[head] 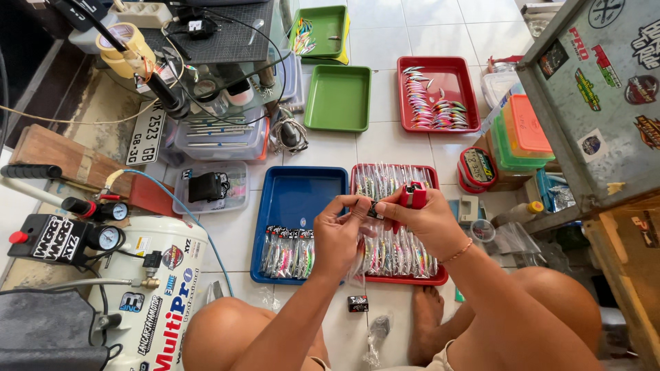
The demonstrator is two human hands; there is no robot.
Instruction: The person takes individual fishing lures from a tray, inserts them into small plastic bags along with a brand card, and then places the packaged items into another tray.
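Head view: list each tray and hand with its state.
Blue tray: part filled, packed lures at its near end.
Near red tray: full of bagged lures.
Far red tray: loose lures inside.
Green tray: empty.
Left hand: pinching a clear bag.
Right hand: gripping a red stapler.

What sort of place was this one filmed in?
Probably a small home workshop where fishing lures get packed, on a tiled floor. Trays hold lures: a red tray of loose ones, a blue tray of bagged ones. An air compressor stands at the left, and the person sits on the floor.
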